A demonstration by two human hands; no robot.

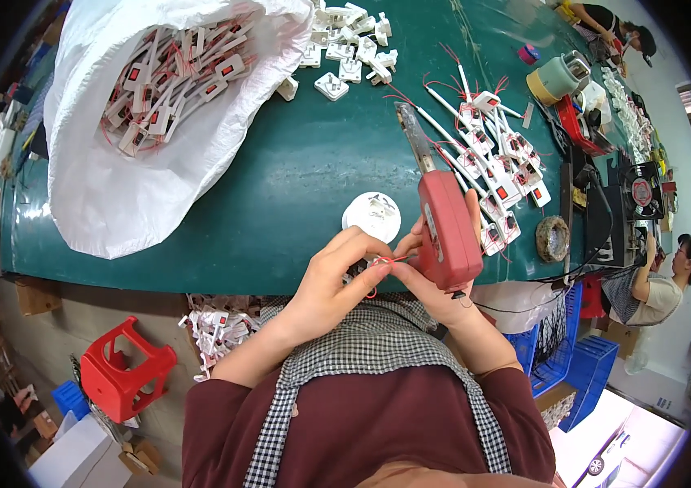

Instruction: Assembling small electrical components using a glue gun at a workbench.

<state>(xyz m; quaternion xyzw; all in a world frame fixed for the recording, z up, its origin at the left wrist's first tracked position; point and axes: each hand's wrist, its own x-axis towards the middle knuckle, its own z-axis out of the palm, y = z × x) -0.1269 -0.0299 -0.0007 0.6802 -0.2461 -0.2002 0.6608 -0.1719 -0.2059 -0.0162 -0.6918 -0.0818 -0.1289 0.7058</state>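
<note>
1. The left hand (325, 281), below-left of the white disc (370, 221), pinched red wires (389, 260)
2. Below the disc, wire positioning seemed underway, calling for steady fingertips
3. The right hand (431, 294), below-right of the disc, gripped a red hand tool (449, 232)

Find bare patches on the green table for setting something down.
Bare: the table between white sack, white plugs, white disc and red tool; also the near strip left of the left hand. Crowded: right, under the switch pile.

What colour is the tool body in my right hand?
The tool body is dull red, shown in the head view.
</note>
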